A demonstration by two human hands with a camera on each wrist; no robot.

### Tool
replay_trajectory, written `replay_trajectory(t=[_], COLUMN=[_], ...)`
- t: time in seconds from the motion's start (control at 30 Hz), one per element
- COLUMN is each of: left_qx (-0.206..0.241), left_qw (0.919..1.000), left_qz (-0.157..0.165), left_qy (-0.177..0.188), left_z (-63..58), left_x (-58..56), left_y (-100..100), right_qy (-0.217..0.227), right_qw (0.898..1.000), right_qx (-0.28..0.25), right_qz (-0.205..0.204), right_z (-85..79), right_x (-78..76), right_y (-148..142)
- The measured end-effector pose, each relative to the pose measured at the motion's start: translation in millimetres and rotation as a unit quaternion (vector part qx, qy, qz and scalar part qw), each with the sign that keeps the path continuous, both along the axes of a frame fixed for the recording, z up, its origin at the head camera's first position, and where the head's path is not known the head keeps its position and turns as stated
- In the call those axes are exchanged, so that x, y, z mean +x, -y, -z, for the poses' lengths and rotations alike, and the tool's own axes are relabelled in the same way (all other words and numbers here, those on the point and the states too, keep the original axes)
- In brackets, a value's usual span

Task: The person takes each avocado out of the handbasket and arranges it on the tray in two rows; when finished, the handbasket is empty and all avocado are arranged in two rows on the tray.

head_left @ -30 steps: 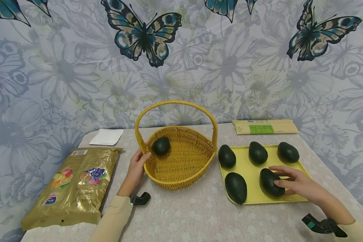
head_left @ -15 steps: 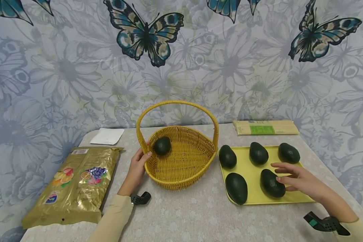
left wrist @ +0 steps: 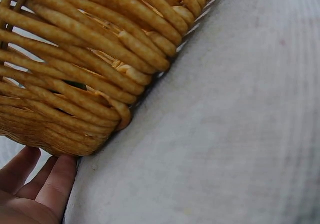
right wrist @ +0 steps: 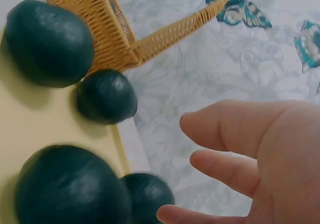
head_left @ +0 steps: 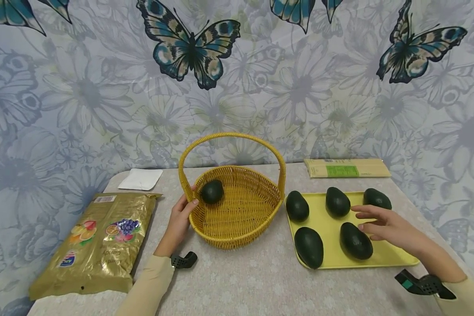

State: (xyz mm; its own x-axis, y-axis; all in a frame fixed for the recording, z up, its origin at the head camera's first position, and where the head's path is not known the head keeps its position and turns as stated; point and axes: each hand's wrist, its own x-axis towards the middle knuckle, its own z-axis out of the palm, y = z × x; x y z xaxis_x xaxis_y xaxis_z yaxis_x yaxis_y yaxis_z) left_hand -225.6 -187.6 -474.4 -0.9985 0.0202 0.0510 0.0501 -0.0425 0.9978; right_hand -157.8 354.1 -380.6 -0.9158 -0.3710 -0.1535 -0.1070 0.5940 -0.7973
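My left hand (head_left: 179, 215) grips the left rim of a yellow wicker basket (head_left: 241, 219), thumb over the edge near the handle's foot. One dark green avocado (head_left: 212, 192) lies inside, against the basket's left wall. In the left wrist view, fingertips (left wrist: 62, 176) press against the woven side. My right hand (head_left: 395, 226) hovers over the right part of a yellow tray (head_left: 328, 262), fingers loosely spread and holding nothing. Nearest to it are a front avocado (head_left: 356, 241) and a partly covered back-right avocado (head_left: 375, 198). Several avocados rest on the tray, including a large one (right wrist: 70, 184) in the right wrist view.
A gold candy bag (head_left: 98, 245) lies at the left of the table (head_left: 237, 285). Behind it is a white flat packet (head_left: 140, 179). At the back right, a pale package with a green label (head_left: 347, 168) lies behind the tray. Butterfly-patterned fabric hangs behind the table.
My right hand has come off the front avocado and lifted a little up and back toward the back-right one. That front avocado stays in place. The left hand keeps its grip on the basket.
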Motion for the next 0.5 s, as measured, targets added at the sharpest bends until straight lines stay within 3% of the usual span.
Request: replay_trajectory(t=[0.23, 0.4, 0.5], left_qx=[-0.008, -0.008, -0.010], left_qw=[0.9998, 0.9998, 0.9999], left_qz=[0.004, 0.002, -0.001], left_qy=[-0.016, -0.017, -0.013], left_z=[2.7, 1.8, 1.3], left_x=[-1.7, -0.8, -0.4], left_y=[1, 1, 0], right_qy=[-0.080, -0.085, -0.074], right_qw=[0.995, 0.990, 0.988], right_qx=[0.044, 0.080, 0.073], right_qz=[-0.041, -0.081, -0.113], right_z=[-29.0, -53.3, -62.1], right_x=[-16.3, -29.0, -35.3], right_y=[32, 73, 101])
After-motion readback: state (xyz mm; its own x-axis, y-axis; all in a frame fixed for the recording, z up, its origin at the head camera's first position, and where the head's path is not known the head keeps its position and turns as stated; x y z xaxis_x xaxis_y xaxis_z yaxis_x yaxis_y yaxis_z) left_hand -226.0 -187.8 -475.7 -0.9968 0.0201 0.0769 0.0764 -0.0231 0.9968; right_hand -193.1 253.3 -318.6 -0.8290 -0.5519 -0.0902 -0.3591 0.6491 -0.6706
